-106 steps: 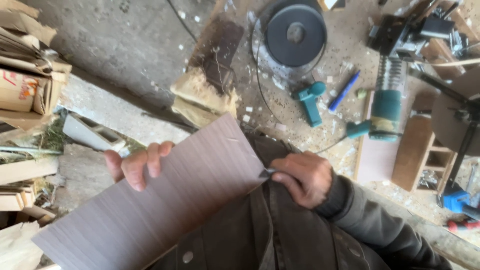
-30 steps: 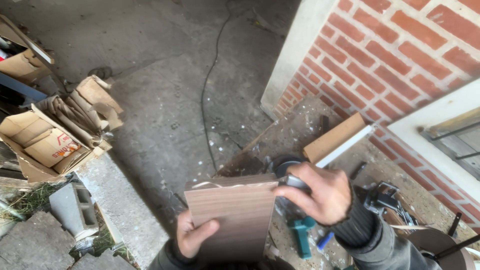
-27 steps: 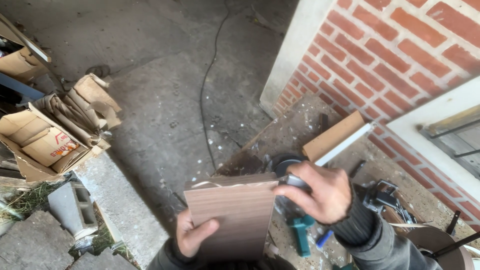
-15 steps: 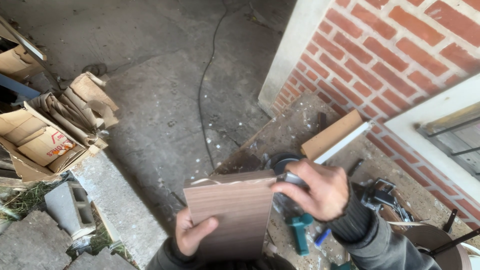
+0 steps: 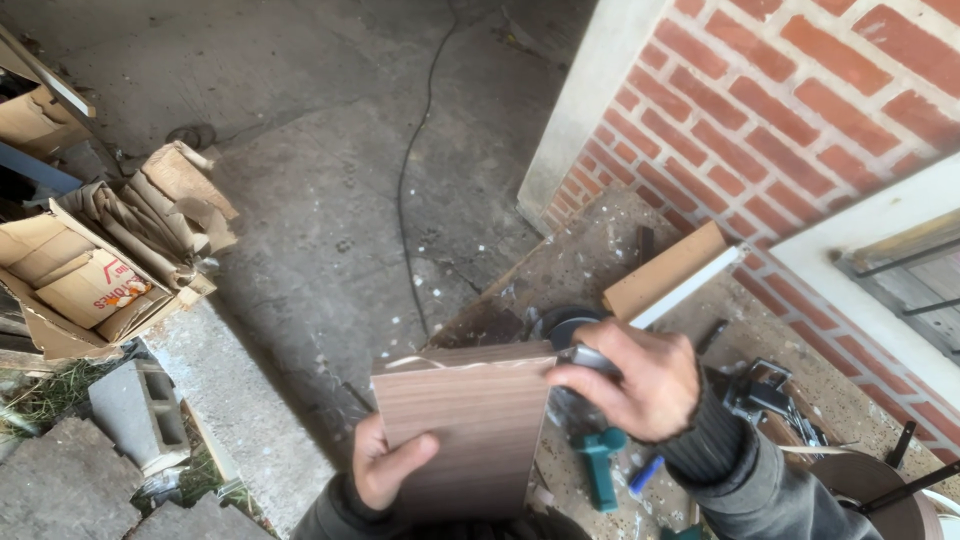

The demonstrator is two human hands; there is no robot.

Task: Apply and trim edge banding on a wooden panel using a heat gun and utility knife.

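Your left hand clamped on a walnut-veneer board, right hand closed on a small metal tool at its top corner, teal power tool below, torn cardboard boxes left, brick wall right.

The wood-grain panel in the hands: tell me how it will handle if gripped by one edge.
The wood-grain panel looks stiff: it stays flat though the left hand holds only its side. It seems thin, so probably light. A pale strip curls off its top edge by the right hand, so that edging may snag or peel.

Grey jacket, dark ribbed cuff
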